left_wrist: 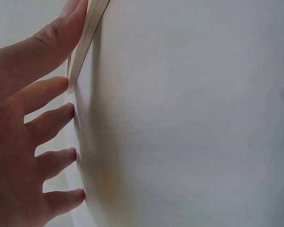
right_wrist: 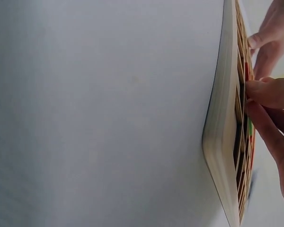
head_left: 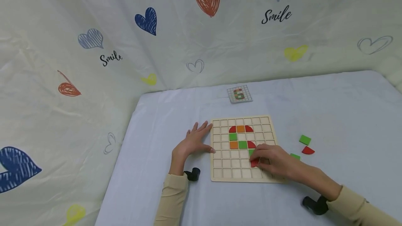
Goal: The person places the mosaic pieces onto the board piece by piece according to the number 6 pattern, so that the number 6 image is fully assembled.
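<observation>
A square wooden grid board (head_left: 226, 173) lies on the white cloth, with red, orange and green tiles in some cells. My left hand (head_left: 195, 140) is spread out at its left side, thumb and a fingertip at the edge. In the left wrist view the thumb rests along the board's side (left_wrist: 87, 40). Low on the board, my right hand (head_left: 276, 158) has thumb and fingertips together at a red quarter-circle tile (head_left: 254, 163). A green tile (head_left: 251, 152) just above it is partly hidden by the fingers. The right wrist view shows those fingertips (right_wrist: 253, 87) down at the grid.
Right of the board lie a green square (head_left: 305, 140), a red quarter-circle (head_left: 308, 150) and another green square (head_left: 295, 156) partly behind the right hand. A small pattern card (head_left: 240, 94) is at the back. Behind the table hangs a heart-printed cloth (head_left: 176, 44).
</observation>
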The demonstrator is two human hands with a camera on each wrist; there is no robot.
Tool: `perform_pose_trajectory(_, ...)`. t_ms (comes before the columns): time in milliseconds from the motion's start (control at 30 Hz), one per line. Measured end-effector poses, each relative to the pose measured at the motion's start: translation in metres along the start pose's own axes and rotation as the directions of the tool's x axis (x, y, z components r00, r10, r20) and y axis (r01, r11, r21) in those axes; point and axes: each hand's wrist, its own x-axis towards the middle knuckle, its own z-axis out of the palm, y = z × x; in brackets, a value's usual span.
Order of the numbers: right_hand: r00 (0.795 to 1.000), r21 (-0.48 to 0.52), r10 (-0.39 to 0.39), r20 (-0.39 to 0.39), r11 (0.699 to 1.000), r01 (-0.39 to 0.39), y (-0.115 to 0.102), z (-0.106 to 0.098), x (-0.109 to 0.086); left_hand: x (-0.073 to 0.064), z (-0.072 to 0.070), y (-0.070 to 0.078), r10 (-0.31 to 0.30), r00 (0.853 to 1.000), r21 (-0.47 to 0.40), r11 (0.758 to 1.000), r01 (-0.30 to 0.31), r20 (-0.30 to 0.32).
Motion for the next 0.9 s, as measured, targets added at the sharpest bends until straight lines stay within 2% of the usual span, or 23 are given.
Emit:
perform_pose_trajectory(200,1.0,-0.03,-0.001,-0.012,1.0,0.001,-0.001,-0.002,0.0,0.0,0.0,0.0,0.004,1.0,-0.001,1.0,-0.004,0.0)
perform_pose_trajectory(433,0.996,-0.023,-0.005,-0.086,1.0,0.003,0.001,-0.014,-0.007,0.002,0.001,-0.001,0.001,1.0,0.001,1.0,-0.001,-0.003)
perform_pose_trajectory(600,0.989,-0.094,0.055,-0.134,0.993,-0.068,0.009,-0.026,-0.02,0.001,0.001,-0.001,0.006,1.0,0.002,1.0,-0.006,-0.007)
perform_pose_trajectory(900,0.971,-0.216,0.137,-0.195,0.96,-0.179,0.028,-0.047,-0.037,0.001,0.001,-0.001,0.007,1.0,0.007,1.0,-0.007,-0.005)
